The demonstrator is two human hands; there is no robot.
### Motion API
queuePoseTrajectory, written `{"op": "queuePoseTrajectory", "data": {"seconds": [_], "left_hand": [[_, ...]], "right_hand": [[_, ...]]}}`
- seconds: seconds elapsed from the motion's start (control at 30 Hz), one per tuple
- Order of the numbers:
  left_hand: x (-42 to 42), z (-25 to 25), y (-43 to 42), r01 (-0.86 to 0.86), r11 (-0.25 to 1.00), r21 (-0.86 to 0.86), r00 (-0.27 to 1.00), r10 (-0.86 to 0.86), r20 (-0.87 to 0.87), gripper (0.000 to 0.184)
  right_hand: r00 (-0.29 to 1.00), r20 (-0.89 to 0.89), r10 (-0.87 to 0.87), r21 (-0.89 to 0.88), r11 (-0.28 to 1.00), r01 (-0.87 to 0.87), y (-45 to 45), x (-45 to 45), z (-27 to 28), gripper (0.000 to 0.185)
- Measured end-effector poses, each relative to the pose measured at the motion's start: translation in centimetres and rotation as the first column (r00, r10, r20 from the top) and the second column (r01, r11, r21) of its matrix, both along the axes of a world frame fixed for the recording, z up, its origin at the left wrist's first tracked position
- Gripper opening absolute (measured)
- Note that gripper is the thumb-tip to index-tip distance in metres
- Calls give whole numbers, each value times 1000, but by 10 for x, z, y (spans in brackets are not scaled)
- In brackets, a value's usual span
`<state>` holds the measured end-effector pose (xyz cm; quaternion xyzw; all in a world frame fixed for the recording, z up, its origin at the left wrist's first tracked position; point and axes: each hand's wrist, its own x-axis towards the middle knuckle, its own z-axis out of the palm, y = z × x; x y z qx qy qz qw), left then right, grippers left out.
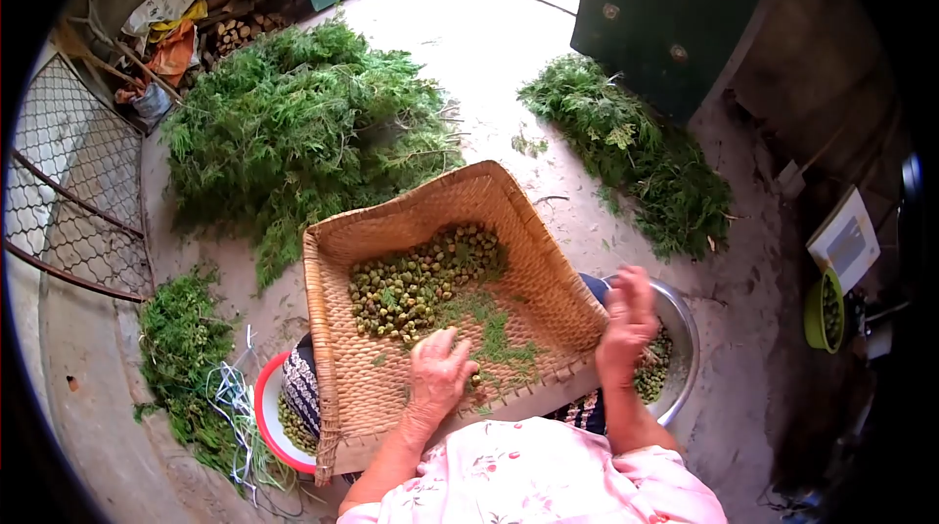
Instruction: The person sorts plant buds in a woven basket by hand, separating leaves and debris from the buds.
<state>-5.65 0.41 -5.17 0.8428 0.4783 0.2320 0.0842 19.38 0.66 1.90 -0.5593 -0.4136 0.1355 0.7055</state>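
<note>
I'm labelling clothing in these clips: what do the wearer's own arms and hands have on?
Both the left hand and right hand look gloveless. The forearms are bare, below pale pink sleeves matching the flower-print shirt.

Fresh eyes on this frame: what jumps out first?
Probably the woven basket, front and centre, with a heap of small round cones in it, the left hand on their near side and the right hand at the basket's right edge. Next, the big green branch pile on the floor beyond, left of centre. Then the red-rimmed basin, partly hidden at the basket's lower left.
</note>
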Motion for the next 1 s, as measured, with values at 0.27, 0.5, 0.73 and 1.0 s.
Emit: {"op": "queuePoseTrajectory", "data": {"seconds": [0.27,0.5,0.73,1.0], "left_hand": [[-4,-6,-16,85,989,-121,996,-83,24,37],[0,10,-29,226,972,-69,973,-221,69,25],[-16,-14,-10,-32,999,8,999,31,42,15],[-16,-8,-4,-235,972,-7,946,230,230,13]], "right_hand": [[834,161,528,-266,837,-478,12,-103,-63,16],[830,118,545,-264,823,-502,8,-110,-71,15],[827,102,552,-277,815,-509,5,-111,-81,13],[778,-62,626,-329,723,-608,3,-125,-83,15]]}}
